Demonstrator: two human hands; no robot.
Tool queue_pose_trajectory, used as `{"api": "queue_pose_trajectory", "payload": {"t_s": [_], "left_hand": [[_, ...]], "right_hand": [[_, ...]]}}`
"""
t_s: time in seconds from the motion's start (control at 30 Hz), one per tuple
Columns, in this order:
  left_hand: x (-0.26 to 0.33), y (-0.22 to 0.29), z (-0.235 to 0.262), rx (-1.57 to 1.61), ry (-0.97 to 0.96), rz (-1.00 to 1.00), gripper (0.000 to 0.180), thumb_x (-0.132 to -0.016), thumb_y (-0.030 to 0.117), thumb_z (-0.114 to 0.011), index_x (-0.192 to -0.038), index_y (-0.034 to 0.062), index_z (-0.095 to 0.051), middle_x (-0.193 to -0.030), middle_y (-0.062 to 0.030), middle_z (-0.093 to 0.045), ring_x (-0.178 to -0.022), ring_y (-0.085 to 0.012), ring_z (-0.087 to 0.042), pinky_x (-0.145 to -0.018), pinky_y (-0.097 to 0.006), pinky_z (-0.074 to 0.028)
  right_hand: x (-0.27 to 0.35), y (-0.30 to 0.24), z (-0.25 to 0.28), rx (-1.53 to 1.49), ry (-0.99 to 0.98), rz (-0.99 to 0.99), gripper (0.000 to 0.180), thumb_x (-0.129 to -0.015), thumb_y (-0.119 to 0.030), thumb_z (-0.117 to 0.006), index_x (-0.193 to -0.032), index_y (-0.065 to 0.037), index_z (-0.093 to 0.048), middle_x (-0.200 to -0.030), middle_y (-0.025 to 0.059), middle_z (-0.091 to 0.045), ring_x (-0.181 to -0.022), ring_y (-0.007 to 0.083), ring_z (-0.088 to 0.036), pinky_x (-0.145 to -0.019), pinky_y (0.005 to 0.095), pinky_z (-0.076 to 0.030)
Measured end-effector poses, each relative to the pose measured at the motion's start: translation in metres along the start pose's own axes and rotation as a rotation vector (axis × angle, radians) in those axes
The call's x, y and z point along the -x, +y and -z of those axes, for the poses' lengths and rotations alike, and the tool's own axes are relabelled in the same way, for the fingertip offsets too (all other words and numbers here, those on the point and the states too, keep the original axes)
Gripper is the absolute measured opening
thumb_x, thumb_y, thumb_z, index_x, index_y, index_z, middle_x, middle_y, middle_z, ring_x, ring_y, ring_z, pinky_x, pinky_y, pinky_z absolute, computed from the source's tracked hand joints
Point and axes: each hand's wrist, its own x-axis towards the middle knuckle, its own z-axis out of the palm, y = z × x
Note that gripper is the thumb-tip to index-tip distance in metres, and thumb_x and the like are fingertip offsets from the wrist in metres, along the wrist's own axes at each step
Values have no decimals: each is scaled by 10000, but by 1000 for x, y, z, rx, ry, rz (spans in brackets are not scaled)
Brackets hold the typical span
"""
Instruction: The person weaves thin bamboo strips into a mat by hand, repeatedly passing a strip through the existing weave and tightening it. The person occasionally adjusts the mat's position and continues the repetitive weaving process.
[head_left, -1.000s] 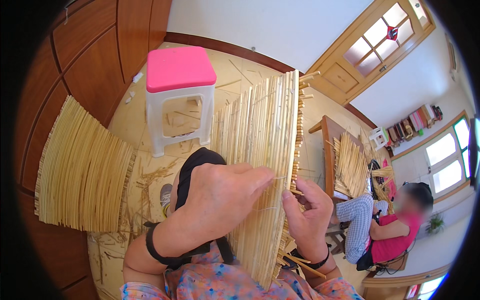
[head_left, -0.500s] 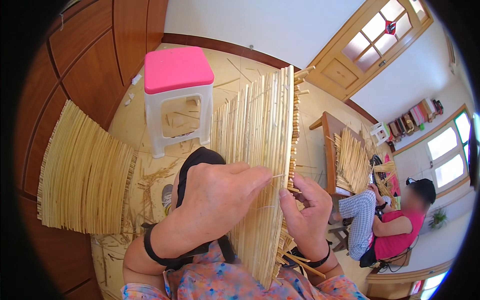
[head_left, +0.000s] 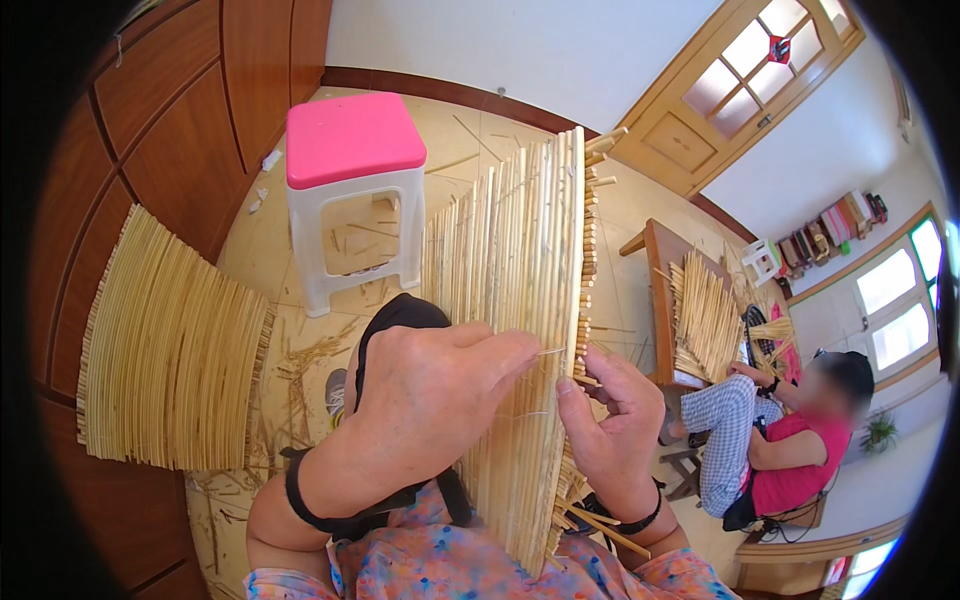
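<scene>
A mat of straw-coloured reed stalks (head_left: 515, 230) stands across my lap, its stalks running up and away from me. My left hand (head_left: 430, 390) lies over the mat's face, fingers closed in a pinch. From that pinch a thin pale thread (head_left: 553, 351) runs to the mat's right edge. Lower down, another thread end (head_left: 535, 414) sticks out across the stalks. On the right, my right hand (head_left: 620, 425) grips the mat's edge, thumb on the edge stalk and fingers behind among the stalk ends, partly hidden.
A white stool with a pink seat (head_left: 355, 140) stands ahead to the left. Another reed mat (head_left: 175, 345) leans by the brown cabinet (head_left: 170, 120). Reed scraps litter the floor. To the right, a seated person (head_left: 800, 460) is beside a low table (head_left: 655, 300) with cut reeds (head_left: 705, 315).
My hands and the mat hold nearly the same place, with the thread still pinched. The seated person at the right has shifted an arm slightly.
</scene>
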Motion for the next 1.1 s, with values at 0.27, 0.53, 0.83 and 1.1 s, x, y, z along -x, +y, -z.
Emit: {"api": "queue_pose_trajectory", "payload": {"t_s": [0.27, 0.53, 0.83, 1.1], "left_hand": [[0, 2, 2, 7, -11, 15, 96, -855, 99, -765, -947, 78, -752, -674, -83, -625, -575, -267, -624, -499, -360, -468], [1, 2, 3, 6, -9, 4, 100, -852, 93, -767, -949, 74, -751, -656, -83, -602, -553, -263, -599, -489, -360, -449], [1, 5, 7, -45, -45, -3, 104, -846, 85, -772, -947, 78, -750, -639, -85, -578, -540, -269, -585, -472, -366, -432], [3, 1, 4, -78, -16, -36, 124, -814, 111, -675, -935, 136, -689, -663, -66, -604, -534, -306, -626, -448, -411, -484]], "right_hand": [[0, -1, 2, 23, -13, -7, 317, -780, -6, -735, -1087, 67, -703, -730, 138, -632, -631, 218, -639, -618, 300, -517], [0, -3, 0, 2, -9, -4, 319, -788, -8, -728, -1099, 58, -705, -741, 138, -643, -638, 212, -649, -616, 295, -520], [1, -3, 0, -6, -10, 0, 317, -796, -2, -729, -1107, 54, -707, -753, 134, -654, -647, 204, -657, -624, 290, -525], [0, -4, 1, 16, -17, 17, 313, -795, 4, -730, -1103, 55, -707, -760, 135, -658, -648, 195, -656, -621, 287, -523]]}}
